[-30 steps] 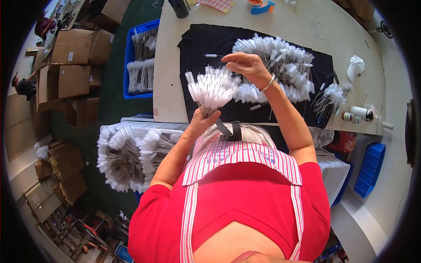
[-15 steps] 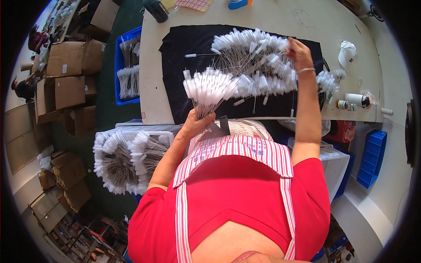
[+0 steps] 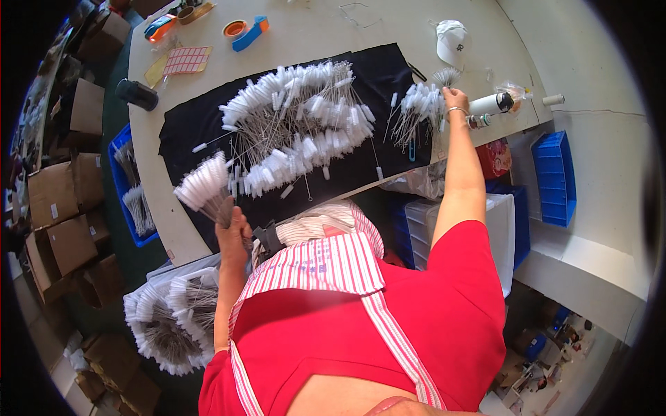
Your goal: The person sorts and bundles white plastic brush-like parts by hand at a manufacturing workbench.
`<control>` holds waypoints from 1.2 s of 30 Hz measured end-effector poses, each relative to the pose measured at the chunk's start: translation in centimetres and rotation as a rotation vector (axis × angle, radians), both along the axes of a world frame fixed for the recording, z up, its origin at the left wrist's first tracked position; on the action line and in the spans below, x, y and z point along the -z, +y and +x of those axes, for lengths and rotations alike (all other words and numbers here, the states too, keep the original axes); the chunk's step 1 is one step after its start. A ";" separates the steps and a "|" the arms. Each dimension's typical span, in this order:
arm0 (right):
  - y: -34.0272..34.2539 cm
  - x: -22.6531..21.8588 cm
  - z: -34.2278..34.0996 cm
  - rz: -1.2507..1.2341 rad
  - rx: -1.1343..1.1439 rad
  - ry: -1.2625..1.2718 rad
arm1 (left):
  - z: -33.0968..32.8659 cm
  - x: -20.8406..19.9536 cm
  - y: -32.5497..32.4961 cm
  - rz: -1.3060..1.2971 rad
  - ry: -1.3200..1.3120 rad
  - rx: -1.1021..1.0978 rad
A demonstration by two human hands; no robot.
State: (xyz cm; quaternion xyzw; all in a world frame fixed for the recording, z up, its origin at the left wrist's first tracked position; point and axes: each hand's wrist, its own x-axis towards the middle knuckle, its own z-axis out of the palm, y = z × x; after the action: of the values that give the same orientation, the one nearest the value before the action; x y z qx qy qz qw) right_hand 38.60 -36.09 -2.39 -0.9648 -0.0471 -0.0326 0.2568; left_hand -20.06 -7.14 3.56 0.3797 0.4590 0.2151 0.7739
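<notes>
My left hand (image 3: 234, 232) is closed round the wire stems of a bundle of small bottle brushes (image 3: 202, 184), their white bristle heads fanned out up and to the left. My right hand (image 3: 454, 100) reaches far to the right, to the edge of a smaller pile of white brushes (image 3: 422, 102). Its fingers are drawn together beside a fanned grey-white brush cluster (image 3: 446, 75); what they grip is too small to tell. A large heap of brushes (image 3: 298, 128) lies between my hands on a black cloth (image 3: 191, 132).
Right of my right hand lie a white bottle (image 3: 489, 105) and a small jar (image 3: 477, 122); a white cap (image 3: 451, 41) is behind. A dark cup (image 3: 137, 94), label sheet (image 3: 187, 61) and tape dispenser (image 3: 251, 33) are farther back. A brush-filled bin (image 3: 170, 322) stands at lower left.
My right hand has moved from the large heap's right end to the smaller pile. The view has swung right; my left hand still holds its bundle, now tilted more left.
</notes>
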 end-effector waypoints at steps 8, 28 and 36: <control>9.9 5.7 -18.2 0.361 -0.131 -0.005 | -4.2 8.9 11.6 0.691 0.863 -0.040; 17.5 0.0 -40.9 0.518 -0.364 0.217 | -3.1 11.8 17.3 0.703 1.519 0.411; 21.0 -0.8 -26.7 0.485 -0.149 -0.105 | 2.1 10.4 15.3 1.012 0.852 0.195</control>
State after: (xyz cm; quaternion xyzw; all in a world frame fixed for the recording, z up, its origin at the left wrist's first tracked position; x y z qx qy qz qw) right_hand 11.90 -15.06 -1.55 -0.8659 -0.1221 -0.0741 0.4794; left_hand -17.95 8.17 -6.87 0.7874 0.5306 0.1644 0.2673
